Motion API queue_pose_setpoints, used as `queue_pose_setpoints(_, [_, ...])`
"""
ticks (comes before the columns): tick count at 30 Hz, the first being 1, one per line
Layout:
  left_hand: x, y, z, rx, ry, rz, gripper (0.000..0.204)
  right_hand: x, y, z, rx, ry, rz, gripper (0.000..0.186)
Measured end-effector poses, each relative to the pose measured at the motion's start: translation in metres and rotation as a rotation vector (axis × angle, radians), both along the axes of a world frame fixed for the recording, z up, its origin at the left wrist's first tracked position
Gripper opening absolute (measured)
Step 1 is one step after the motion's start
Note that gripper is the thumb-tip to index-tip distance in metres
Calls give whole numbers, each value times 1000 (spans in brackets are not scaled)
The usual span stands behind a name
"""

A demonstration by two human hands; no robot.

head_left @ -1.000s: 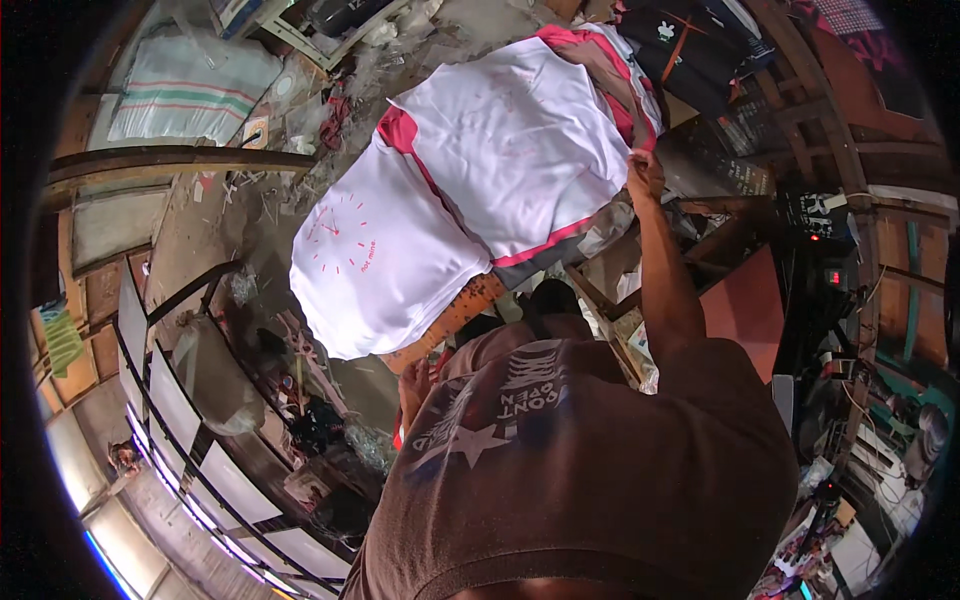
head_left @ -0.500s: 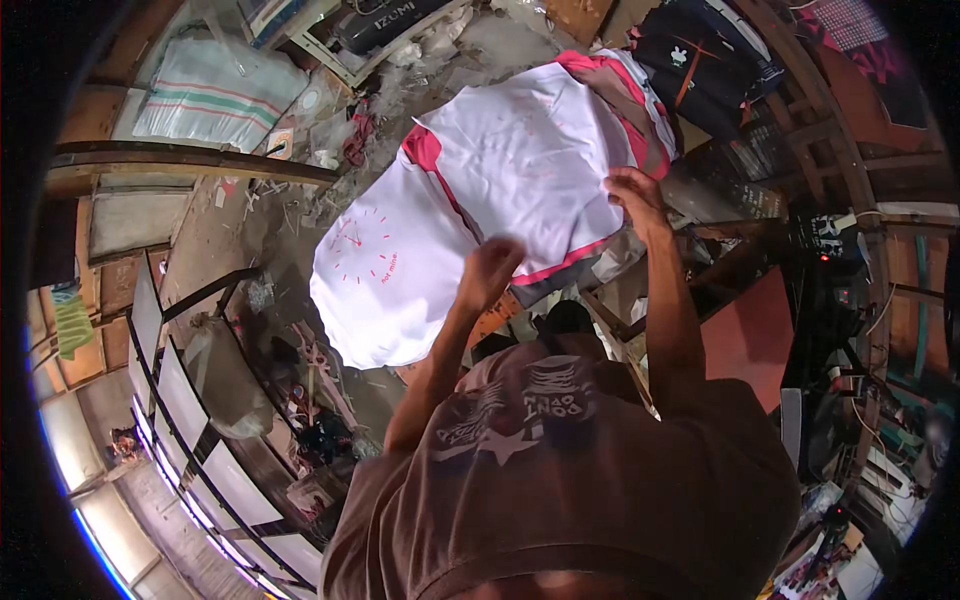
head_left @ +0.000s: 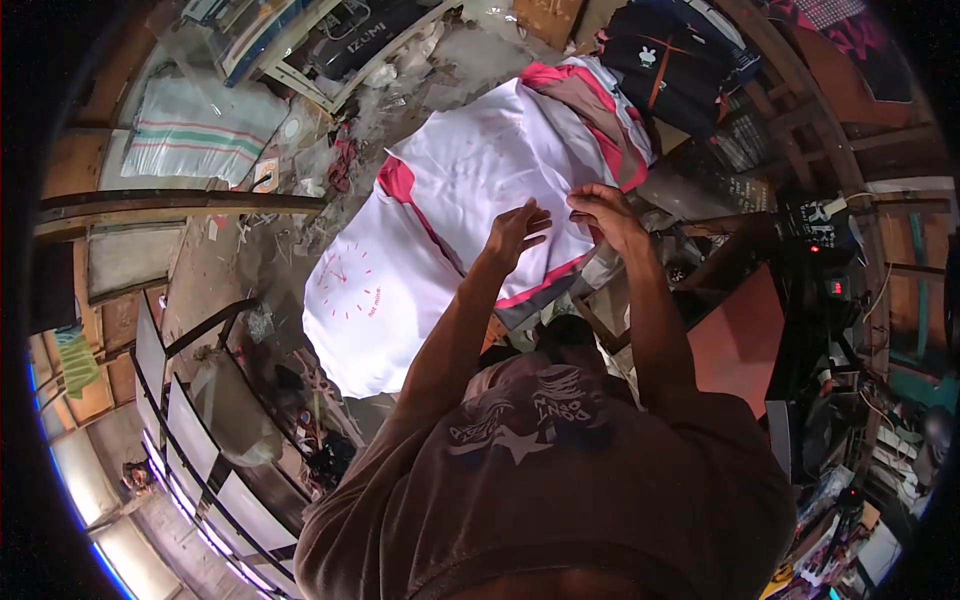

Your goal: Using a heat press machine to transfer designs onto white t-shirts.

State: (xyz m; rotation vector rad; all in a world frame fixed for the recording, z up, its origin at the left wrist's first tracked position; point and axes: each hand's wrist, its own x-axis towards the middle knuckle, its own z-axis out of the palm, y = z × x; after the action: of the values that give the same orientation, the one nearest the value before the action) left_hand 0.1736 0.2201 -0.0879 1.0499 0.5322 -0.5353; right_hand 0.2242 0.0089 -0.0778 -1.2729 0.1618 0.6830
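Note:
A white garment (head_left: 475,150) with pink edging lies spread before me, its cloth creased near my hands. Its left part is a white panel (head_left: 400,320) with a pink dial-like print. My right hand (head_left: 606,212) is closed in a pinch on the garment's right edge, which is lifted a little. Close to its left, my left hand (head_left: 518,232) hovers over or lightly touches the white cloth, fingers apart and nothing visible in them. More pink, brown and white cloth (head_left: 600,110) lies beneath the garment's far right side.
A black folded garment pile (head_left: 670,70) sits at the far right. White panels on a dark rack (head_left: 190,420) stand at my left. A wooden beam (head_left: 180,203) juts in from the left, and a reddish board (head_left: 740,335) is by my right arm.
My left hand has moved up and right, close to my right hand, and its fingers have spread. My right hand has drawn the garment's edge inward to the left.

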Motion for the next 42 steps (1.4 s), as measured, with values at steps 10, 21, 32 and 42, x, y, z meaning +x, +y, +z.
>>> queue_pose_setpoints(10, [5, 18, -7, 3, 24, 145, 26, 10, 16, -17, 53, 74, -195, 22])
queue_pose_setpoints(21, [12, 100, 67, 21, -329, 284, 32, 19, -16, -58, -1210, -573, -700, 38])
queue_pose_setpoints(32, [23, 99, 258, -36, -715, 276, 22, -30, 187, 96, -632, -1222, -269, 81])
queue_pose_setpoints(42, [-72, 194, 372, 40, -897, 519, 29, -60, 101, 273, -498, -1277, -117, 15])
